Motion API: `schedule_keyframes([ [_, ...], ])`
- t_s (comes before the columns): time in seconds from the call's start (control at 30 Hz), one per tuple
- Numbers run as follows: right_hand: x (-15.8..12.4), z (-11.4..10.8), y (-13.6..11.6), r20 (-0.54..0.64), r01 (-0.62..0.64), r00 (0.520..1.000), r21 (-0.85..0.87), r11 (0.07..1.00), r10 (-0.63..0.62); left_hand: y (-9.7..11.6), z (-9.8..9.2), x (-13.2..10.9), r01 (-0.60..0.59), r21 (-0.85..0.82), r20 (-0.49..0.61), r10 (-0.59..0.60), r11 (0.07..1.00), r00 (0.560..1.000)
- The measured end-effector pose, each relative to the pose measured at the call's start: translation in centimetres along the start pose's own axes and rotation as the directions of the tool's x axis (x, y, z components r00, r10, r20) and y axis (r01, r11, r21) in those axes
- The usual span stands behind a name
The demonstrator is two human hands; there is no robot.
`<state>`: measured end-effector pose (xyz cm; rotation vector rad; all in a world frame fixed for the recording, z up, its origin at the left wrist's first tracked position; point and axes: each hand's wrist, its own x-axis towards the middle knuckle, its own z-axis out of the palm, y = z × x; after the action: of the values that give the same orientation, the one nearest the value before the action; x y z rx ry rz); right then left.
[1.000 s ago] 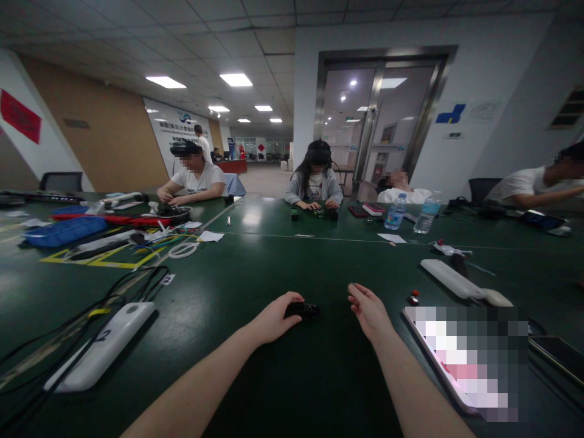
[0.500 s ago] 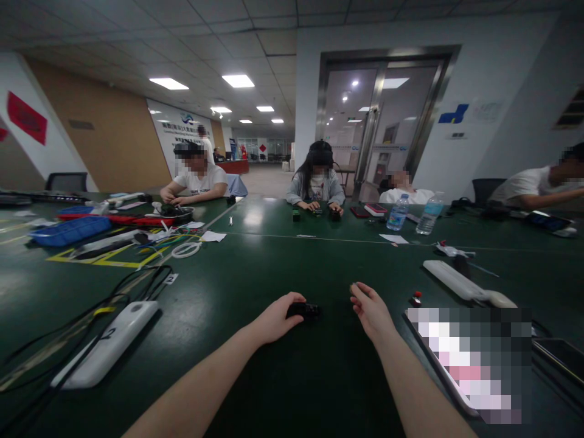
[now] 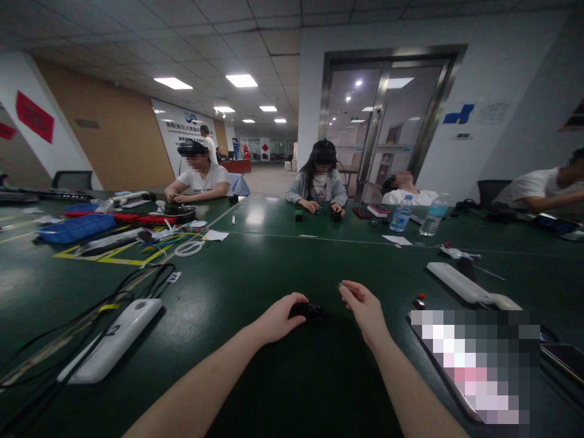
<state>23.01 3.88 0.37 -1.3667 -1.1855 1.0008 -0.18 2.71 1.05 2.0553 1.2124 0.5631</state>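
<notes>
My left hand (image 3: 281, 317) grips a small black block-shaped object (image 3: 312, 311) on the dark green table, thumb on the near side and fingers on the far side. The object's right end sticks out past the fingertips; its kind is hard to make out. To the right of it, my right hand (image 3: 365, 305) is raised above the table with thumb and forefinger pinched. Between those fingertips is a tiny light-coloured piece (image 3: 341, 285), too small to name. A gap separates it from the black object.
A white power strip (image 3: 112, 340) with black cables lies at left, near a blue tray (image 3: 75, 229). To the right are a blurred-out tablet-like device (image 3: 449, 365), a small red-topped item (image 3: 420, 300) and another white strip (image 3: 456, 284). Water bottles (image 3: 401, 214) and co-workers are across the table.
My right hand has moved left, closer to the black object, still pinching the tiny piece. My left hand keeps its hold. The whole view has shifted slightly.
</notes>
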Motion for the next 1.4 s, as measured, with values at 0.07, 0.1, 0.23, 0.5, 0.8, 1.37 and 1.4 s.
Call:
schedule_keyframes([
  [0.07, -0.8, 0.6, -0.6, 0.105, 0.080, 0.992, -0.083, 0.993, -0.071, -0.1, 0.1, 0.1, -0.008, 0.001, -0.012, 0.008, 1.000, 1.000],
  [0.1, -1.2, 0.9, -1.0, 0.154, 0.120, 0.983, -0.135, 0.984, -0.099, -0.2, 0.2, 0.1, -0.016, 0.002, -0.016, 0.016, 1.000, 1.000],
  [0.23, -2.7, 2.1, -1.8, 0.337, 0.210, 0.937, -0.348, 0.914, -0.087, -0.3, 0.2, 0.2, -0.061, -0.003, -0.026, 0.060, 0.998, 0.998],
  [0.5, -3.2, 2.9, -1.7, 0.440, 0.319, 0.893, -0.464, 0.826, -0.098, -0.1, 0.2, 0.1, -0.080, 0.016, -0.044, 0.080, 0.997, 0.996],
  [0.8, -3.2, 3.0, -1.8, 0.445, 0.347, 0.887, -0.468, 0.813, -0.123, 0.0, 0.4, 0.1, -0.100, 0.061, -0.048, 0.103, 0.993, 0.994],
  [1.37, -3.3, 3.0, -2.1, 0.431, 0.331, 0.897, -0.499, 0.801, -0.102, -0.6, 0.4, 0.3, -0.182, 0.120, -0.017, 0.185, 0.976, 0.983],
  [1.4, -3.3, 3.0, -2.2, 0.431, 0.320, 0.898, -0.507, 0.800, -0.086, -0.7, 0.4, 0.2, -0.195, 0.133, -0.005, 0.197, 0.972, 0.980],
])
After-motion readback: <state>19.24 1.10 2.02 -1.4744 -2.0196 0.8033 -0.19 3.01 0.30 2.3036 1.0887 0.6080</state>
